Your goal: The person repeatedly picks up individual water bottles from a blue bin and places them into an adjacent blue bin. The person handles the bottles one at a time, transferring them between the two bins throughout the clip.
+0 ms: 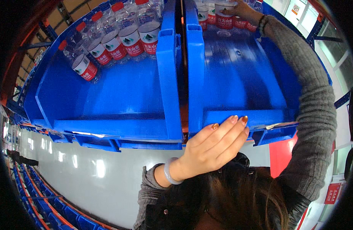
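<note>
My left hand, with a pale bangle at the wrist, rests its fingers on the front lip of the right blue plastic bin. My right hand reaches to the back of that bin, its fingers around the upper part of a clear plastic water bottle with a red and white label. Similar bottles stand beside it; the top of the picture cuts them off. In the left blue bin, several red-capped water bottles stand in rows at the back, and one bottle at the left leans.
A narrow gap parts the two bins' side walls. Orange and dark blue rack posts rise at the left. Below lies a grey floor, with another rack of blue bins at the lower left. Windows line the right side.
</note>
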Motion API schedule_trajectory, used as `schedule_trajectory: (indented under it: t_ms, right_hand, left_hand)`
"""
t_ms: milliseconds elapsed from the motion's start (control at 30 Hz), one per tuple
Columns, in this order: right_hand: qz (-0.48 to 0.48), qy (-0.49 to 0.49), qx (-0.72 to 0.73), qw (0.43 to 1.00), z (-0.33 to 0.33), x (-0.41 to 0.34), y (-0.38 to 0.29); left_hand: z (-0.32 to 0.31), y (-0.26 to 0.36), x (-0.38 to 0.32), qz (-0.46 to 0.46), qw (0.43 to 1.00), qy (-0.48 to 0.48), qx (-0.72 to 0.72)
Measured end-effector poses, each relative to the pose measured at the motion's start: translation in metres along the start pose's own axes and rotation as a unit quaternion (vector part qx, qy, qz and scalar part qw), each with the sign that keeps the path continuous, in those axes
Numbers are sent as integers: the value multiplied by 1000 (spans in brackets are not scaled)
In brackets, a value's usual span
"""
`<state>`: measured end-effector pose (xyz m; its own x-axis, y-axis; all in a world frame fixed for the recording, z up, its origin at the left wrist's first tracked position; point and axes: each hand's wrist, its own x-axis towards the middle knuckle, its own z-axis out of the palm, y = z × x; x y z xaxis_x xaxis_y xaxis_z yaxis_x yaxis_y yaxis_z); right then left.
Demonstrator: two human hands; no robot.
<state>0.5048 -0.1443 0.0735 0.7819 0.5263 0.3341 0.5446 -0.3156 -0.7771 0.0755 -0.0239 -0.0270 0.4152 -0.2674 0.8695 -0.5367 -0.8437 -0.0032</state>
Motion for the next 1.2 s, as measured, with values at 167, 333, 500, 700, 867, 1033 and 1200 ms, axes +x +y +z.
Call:
schedule_trajectory:
  t_ms: [167,333,500,700,867,1033,1200]
  right_hand:
    - [-52,13,-120,991,9,42,62]
    - [15,-40,-121,992,6,44,74]
    - [18,-18,-52,998,18,42,85]
    - [-2,1,-66,998,19,57,110]
    - [16,-2,-84,996,19,56,113]
    - [72,-11,-69,995,28,39,97]
    - [93,-90,-116,985,30,20,65]
  left_hand:
    - [2,0,-1,0,1000,19,8]
    - [3,0,0,0,1000,15,20]
    - [2,-1,0,8,999,12,35]
    - [3,-1,-1,14,999,13,41]
    - [3,-1,-1,11,999,13,35]
    - [4,0,0,8,999,20,32]
    - [4,1,0,-1,999,20,25]
